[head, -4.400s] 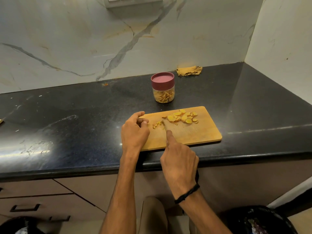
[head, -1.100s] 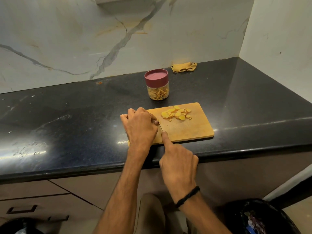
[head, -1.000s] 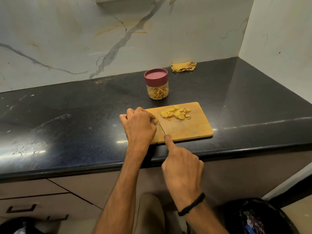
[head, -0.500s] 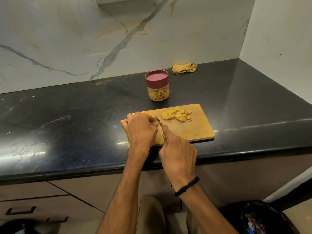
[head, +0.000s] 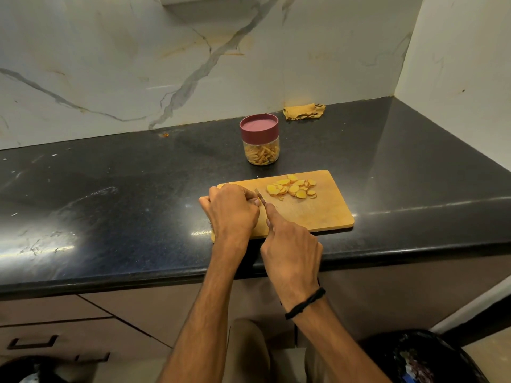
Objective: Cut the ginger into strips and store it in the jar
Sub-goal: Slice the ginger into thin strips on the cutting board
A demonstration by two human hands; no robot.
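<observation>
I watched the right hand (head: pixel 290 252) clamped round the knife (head: pixel 261 197), its blade on the wooden cutting board (head: pixel 318 214) right beside the left hand (head: pixel 232 214) — fingers curled at the board's left end, though I couldn't tell whether they pinned anything. The ginger slices (head: pixel 291 187) lay heaped toward the board's far edge, and the lidded jar (head: pixel 260 142) of strips stood on the bench (head: pixel 124 194) just beyond.
</observation>
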